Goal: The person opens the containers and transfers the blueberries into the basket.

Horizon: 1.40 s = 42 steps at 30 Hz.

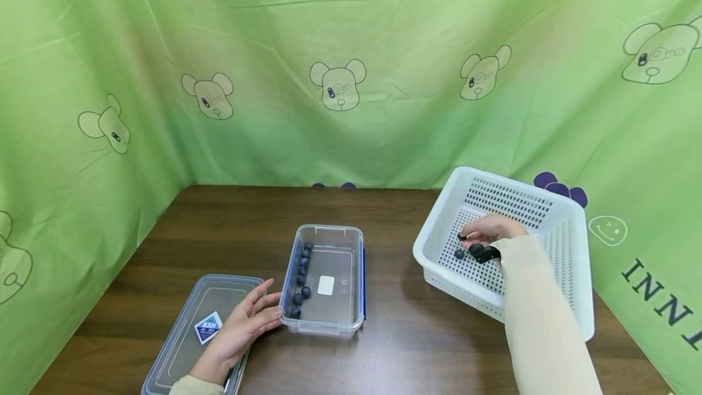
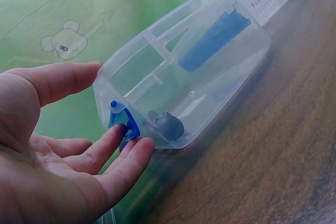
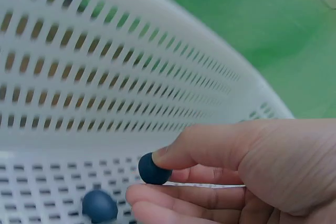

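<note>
In the head view my right hand point(image 1: 493, 229) is inside a white perforated basket point(image 1: 565, 261). Its thumb and fingers pinch a blueberry point(image 3: 154, 169), seen closely in the right wrist view. Another blueberry point(image 3: 100, 206) lies on the basket floor just below the hand. My left hand point(image 1: 241, 325) touches the near left corner of a clear plastic container point(image 1: 347, 327), fingers extended; in the left wrist view its fingers point(image 2: 131, 163) meet a blue clasp point(image 2: 126, 121). Several blueberries point(image 1: 306, 292) sit along the container's left side.
A clear lid point(image 1: 183, 346) with a blue edge and a BXH label lies at the left, partly under my left forearm. Brown wooden table point(image 1: 400, 346) separates container and basket. A green curtain point(image 1: 340, 145) hangs behind and at both sides.
</note>
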Available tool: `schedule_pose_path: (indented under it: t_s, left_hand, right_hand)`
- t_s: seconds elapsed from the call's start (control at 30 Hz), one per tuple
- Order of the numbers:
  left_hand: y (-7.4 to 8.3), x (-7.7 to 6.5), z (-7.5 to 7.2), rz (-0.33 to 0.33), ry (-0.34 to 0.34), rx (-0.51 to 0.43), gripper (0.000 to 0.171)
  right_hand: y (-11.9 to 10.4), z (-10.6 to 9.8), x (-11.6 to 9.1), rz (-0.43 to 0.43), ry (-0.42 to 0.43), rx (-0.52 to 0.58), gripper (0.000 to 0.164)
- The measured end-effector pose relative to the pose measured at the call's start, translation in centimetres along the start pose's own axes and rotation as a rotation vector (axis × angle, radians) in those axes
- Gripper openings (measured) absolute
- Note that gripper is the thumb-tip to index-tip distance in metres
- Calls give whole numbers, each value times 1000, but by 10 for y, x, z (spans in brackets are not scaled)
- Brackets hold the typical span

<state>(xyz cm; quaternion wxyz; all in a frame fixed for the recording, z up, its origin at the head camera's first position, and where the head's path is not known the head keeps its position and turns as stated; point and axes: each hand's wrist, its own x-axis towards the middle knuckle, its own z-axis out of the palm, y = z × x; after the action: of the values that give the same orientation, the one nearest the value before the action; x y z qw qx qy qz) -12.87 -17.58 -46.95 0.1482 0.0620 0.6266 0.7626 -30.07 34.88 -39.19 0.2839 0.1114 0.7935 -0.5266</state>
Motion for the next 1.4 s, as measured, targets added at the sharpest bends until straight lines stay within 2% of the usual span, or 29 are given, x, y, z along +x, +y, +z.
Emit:
schedule_pose_path:
  t_s: [0.13, 0.17, 0.23, 0.37, 0.43, 0.53, 0.67, 0.77, 0.9, 1.13, 1.27, 1.4]
  left_hand:
    - [1, 1, 0, 6, -2, 1, 81]
    - [1, 1, 0, 6, -3, 1, 81]
    - [1, 1, 0, 4, -5, 1, 82]
    - [1, 1, 0, 4, -5, 3, 81]
    - [2, 1, 0, 5, -4, 2, 82]
    - [2, 2, 0, 6, -5, 1, 82]
    - [2, 2, 0, 6, -5, 1, 82]
    - [2, 2, 0, 6, -3, 2, 82]
    - [2, 1, 0, 5, -2, 3, 82]
    - [1, 1, 0, 3, -3, 6, 81]
    - [1, 1, 0, 5, -5, 6, 81]
    - [1, 0, 0, 6, -2, 6, 81]
  right_hand:
    - [4, -6, -3, -6, 62, -329, 30]
    - [6, -8, -4, -11, 72, -392, 34]
    - [7, -10, -4, -7, 73, -446, 40]
    - [8, -12, -3, -2, 71, -432, 41]
    - [7, -10, -2, -1, 70, -381, 36]
    - [3, -6, -1, 6, 51, -200, 25]
    - [-7, -1, -3, -9, 10, 120, 9]
    - [-14, 0, -6, -99, -22, 218, 11]
    - [-25, 2, -9, -217, -52, 208, 16]
    - [-57, 23, -14, -304, -88, 126, 11]
    - [-79, 42, -22, -355, -103, 84, 20]
    - [-98, 67, -28, -403, -126, -14, 33]
